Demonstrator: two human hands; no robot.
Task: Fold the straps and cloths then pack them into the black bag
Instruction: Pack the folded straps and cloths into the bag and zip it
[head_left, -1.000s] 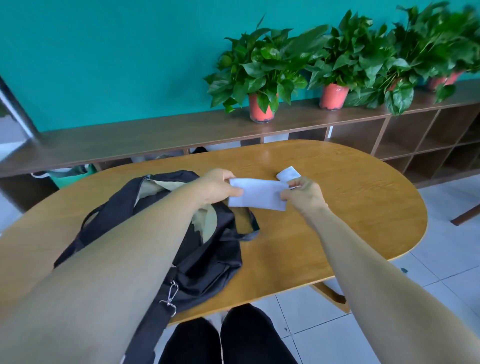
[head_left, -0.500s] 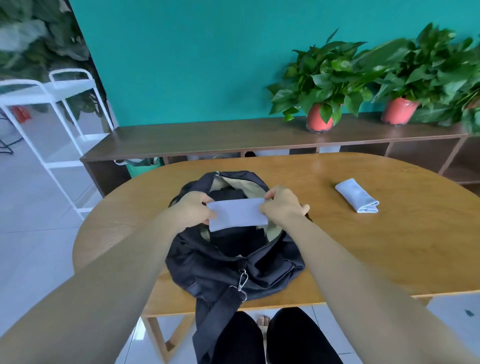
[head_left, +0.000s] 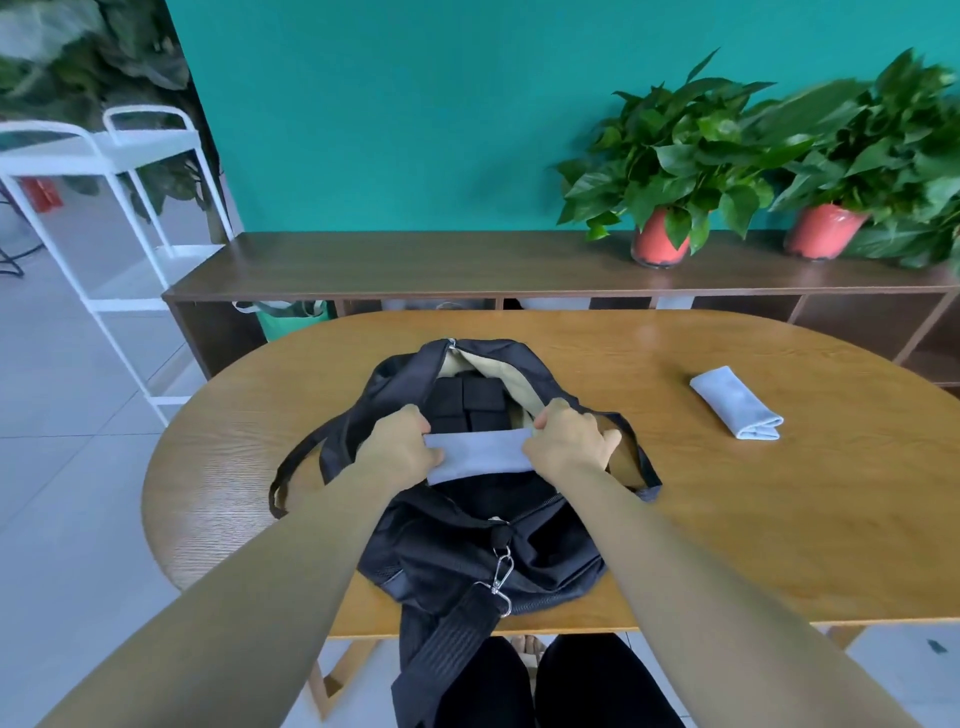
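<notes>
We see the left hand (head_left: 402, 448) with its fingers curled round the left end of a folded pale blue-grey cloth (head_left: 475, 456). The right hand (head_left: 567, 441) grips the right end in the same way. The cloth is held flat between the two hands, directly over the open mouth of the black bag (head_left: 457, 545). We cannot tell whether it touches anything inside.

In the opening, just beyond the cloth, we see folded black straps (head_left: 470, 397) packed side by side against a beige lining. The bag lies on the tabletop (head_left: 753, 519) at its near edge, left of the middle. Its shoulder strap (head_left: 447, 644) hangs over that edge from a metal clip (head_left: 501, 574).

A second folded cloth (head_left: 735, 402) lies at an angle on the right half of the tabletop, well apart from the bag. Past the far edge, a brown shelf unit (head_left: 415, 270) carries potted plants (head_left: 670, 156) against a teal wall. A white rack (head_left: 104, 150) stands off to the left.
</notes>
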